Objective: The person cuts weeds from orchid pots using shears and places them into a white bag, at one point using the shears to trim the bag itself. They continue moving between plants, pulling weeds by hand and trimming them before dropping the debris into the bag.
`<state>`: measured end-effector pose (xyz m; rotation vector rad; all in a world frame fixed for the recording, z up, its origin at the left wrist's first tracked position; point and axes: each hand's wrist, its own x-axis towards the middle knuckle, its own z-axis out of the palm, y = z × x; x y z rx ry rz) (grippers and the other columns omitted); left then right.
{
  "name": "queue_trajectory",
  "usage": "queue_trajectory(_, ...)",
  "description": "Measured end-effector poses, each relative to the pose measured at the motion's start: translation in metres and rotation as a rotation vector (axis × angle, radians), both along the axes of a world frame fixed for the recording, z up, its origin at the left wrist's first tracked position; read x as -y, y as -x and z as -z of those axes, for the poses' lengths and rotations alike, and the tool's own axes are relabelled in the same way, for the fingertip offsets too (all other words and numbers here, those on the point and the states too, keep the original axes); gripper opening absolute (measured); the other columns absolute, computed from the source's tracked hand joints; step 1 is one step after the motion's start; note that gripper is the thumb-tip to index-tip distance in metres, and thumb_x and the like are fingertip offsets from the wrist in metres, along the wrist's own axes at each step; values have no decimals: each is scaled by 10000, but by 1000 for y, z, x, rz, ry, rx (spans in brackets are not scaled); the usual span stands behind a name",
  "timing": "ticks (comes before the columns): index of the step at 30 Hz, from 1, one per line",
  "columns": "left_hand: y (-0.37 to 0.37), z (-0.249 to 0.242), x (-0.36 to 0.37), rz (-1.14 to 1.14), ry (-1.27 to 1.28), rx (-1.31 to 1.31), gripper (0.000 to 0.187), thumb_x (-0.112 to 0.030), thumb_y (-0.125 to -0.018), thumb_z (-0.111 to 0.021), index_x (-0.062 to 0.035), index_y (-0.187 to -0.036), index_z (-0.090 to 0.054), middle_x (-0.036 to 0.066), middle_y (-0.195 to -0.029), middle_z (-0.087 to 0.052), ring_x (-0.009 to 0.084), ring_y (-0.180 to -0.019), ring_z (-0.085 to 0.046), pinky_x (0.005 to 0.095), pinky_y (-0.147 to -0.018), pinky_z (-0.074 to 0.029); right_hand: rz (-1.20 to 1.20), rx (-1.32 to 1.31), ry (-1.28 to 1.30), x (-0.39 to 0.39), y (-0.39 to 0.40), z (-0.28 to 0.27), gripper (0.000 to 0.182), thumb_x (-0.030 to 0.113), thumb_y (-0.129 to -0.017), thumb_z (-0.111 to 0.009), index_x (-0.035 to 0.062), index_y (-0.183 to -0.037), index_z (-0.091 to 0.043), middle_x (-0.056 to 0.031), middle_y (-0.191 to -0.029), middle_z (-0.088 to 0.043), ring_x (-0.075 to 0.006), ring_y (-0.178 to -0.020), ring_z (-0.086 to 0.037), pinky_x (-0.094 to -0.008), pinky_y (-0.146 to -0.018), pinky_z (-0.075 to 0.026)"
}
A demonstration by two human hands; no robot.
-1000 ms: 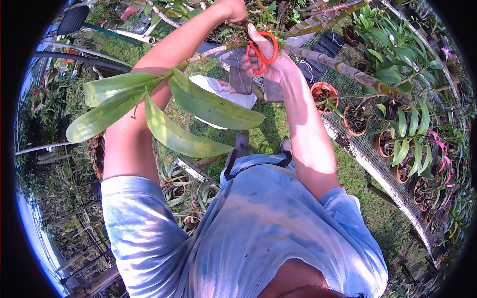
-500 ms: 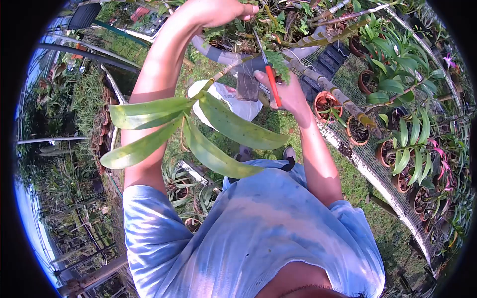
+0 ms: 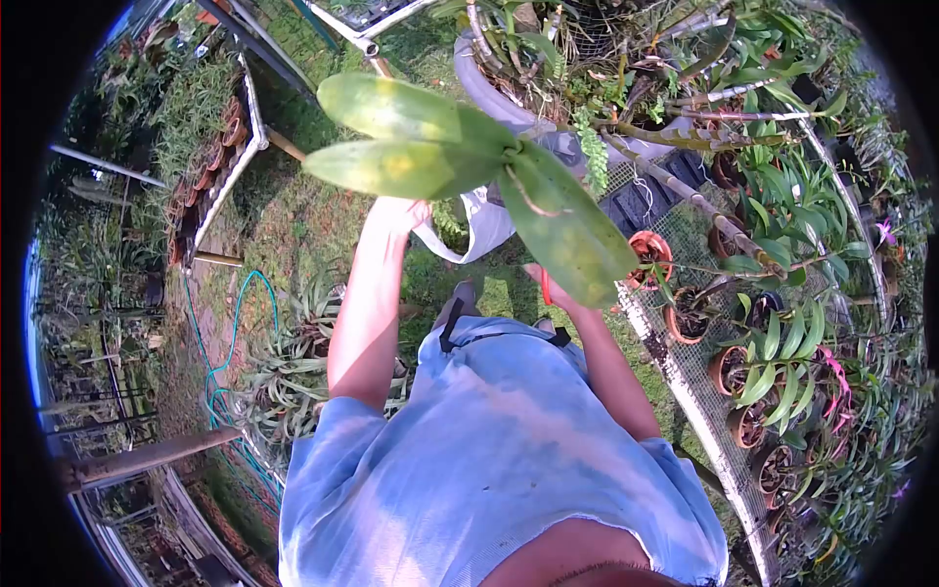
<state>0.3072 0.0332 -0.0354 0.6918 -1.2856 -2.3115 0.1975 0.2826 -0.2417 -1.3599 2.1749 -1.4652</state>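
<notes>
A drooping stem with broad green leaves (image 3: 401, 168) crosses in front of both of my hands. Partly behind those leaves, my left hand (image 3: 399, 213) is at the left edge of a white plastic bag (image 3: 479, 235); its fingers are mostly hidden, so its grip cannot be made out. Some green fern shows at the bag's mouth. My right hand (image 3: 559, 292) is closed around red-handled scissors (image 3: 546, 286), low and to the right of the bag. A leaf covers part of that hand, and the blades are out of sight.
A large grey round planter (image 3: 479, 83) with stems and ferns stands ahead. Along the right, a wire-mesh bench (image 3: 704, 391) bears several clay pots (image 3: 688, 318) of orchids. A teal hose (image 3: 235, 333) lies on the ground at left, near a spiky plant (image 3: 284, 382).
My left hand has come down from the planter to the white bag. My right hand, still with the scissors, has dropped lower, toward my body. The view has shifted, and the leaves now cover more.
</notes>
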Motion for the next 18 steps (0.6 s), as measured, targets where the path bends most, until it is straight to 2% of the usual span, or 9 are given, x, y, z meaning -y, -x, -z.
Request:
queue_trajectory(3,-23,67,22,22,-258,-46,75,-42,-958,-556,18,-1000,-539,85,-856,-572,111,-650,-516,207,-523,-425,-96,-124,49,7,-8,-25,486,280,-700,-922,6,-786,-531,-116,-807,-562,-283,-724,-554,-396,-674,-476)
queue_trajectory(4,-32,71,25,16,-444,-93,88,-54,-956,-543,18,-1000,-516,64,-826,-557,108,-641,-509,216,-516,-424,-153,17,-24,11,-14,-36,515,264,-695,-922,4,-730,-479,-115,-770,-509,-288,-686,-505,-409,-643,-441)
queue_trajectory(5,-41,79,22,-169,-348,12,98,-72,-966,-522,14,-1012,-505,48,-807,-545,105,-645,-511,224,-529,-441,-198,159,-101,16,-20,-46,552,248,-690,-921,2,-675,-427,-114,-732,-456,-292,-648,-456,-421,-612,-405)
queue_trajectory(6,-50,123,47,-219,-490,-52,102,-76,-972,-507,11,-1025,-500,50,-814,-548,108,-645,-512,232,-544,-457,-305,132,-6,25,-21,-53,543,254,-704,-914,-1,-675,-436,-112,-722,-434,-278,-634,-438,-415,-595,-379)
queue_trajectory(8,-64,229,101,-401,-694,-85,114,-82,-989,-454,-2,-1061,-490,67,-849,-559,126,-659,-524,245,-588,-487,-334,114,-291,41,-20,-48,541,320,-733,-896,-6,-692,-466,-103,-710,-430,-253,-631,-448,-402,-591,-379)
queue_trajectory(9,-82,243,107,-423,-631,-34,125,-102,-996,-489,-13,-1031,-570,69,-853,-578,175,-729,-580,337,-723,-567,-320,134,-391,50,-22,-42,535,363,-747,-888,-10,-717,-505,-93,-703,-431,-232,-621,-459,-397,-587,-380)
queue_trajectory(12,-86,290,116,-647,-707,66,113,-91,-1002,-447,-31,-1031,-539,52,-812,-568,165,-741,-572,323,-734,-544,-386,128,-274,84,-32,-43,535,361,-759,-880,-15,-710,-501,-102,-696,-448,-243,-613,-460,-404,-582,-380)
queue_trajectory(15,-73,333,128,-538,-593,118,179,-132,-1014,-438,-37,-1096,-566,57,-864,-621,200,-807,-612,404,-862,-537,-392,171,-322,113,-40,-32,461,289,-818,-844,-19,-741,-511,-77,-730,-448,-188,-641,-455,-355,-574,-384)
queue_trajectory(18,-53,358,136,-434,-489,198,327,-179,-1004,-485,-6,-1276,-545,139,-1144,-658,278,-1071,-638,479,-1008,-489,-338,152,-372,141,-44,-34,439,283,-831,-833,-18,-769,-519,-81,-753,-467,-186,-649,-472,-343,-568,-398)
